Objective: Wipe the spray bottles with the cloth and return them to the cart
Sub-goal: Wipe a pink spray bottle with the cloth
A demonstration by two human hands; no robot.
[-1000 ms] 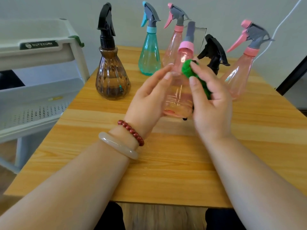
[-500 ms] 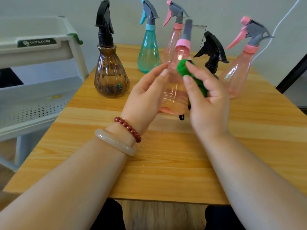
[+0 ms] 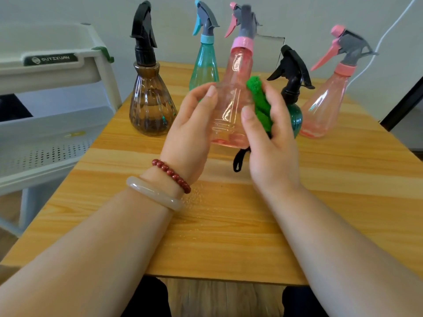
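I count six spray bottles on my feed: three pink, one teal, one brown and one dark green. The pink spray bottle (image 3: 231,106) I am working on is in the centre of the frame, lifted just above the table (image 3: 229,225) and standing nearly upright. My left hand (image 3: 190,138) grips its lower body, with fingers and thumb curled round the left side. My right hand (image 3: 272,143) clamps the one green cloth (image 3: 258,99) against the bottle's right shoulder, thumb lying on the front of the bottle. A black loop (image 3: 239,161) hangs from under that hand.

The other five bottles stand on the table behind. The brown bottle (image 3: 150,104), with a black sprayer, is at centre left. The teal bottle (image 3: 203,65) is at top centre. The third pink bottle (image 3: 230,26) is mostly hidden behind the held one, so only its trigger shows. The dark green bottle (image 3: 295,115), also with a black sprayer, is just right of my right hand. The second pink bottle (image 3: 325,104) is at the right.

The one cart (image 3: 57,72) stands in the upper left, beside the table, with two shelves in view and no bottle on either. On my left wrist are two bracelets, a red bead bracelet (image 3: 171,175) and a pale bangle (image 3: 153,195). One white cable (image 3: 389,30) runs down the wall at upper right.
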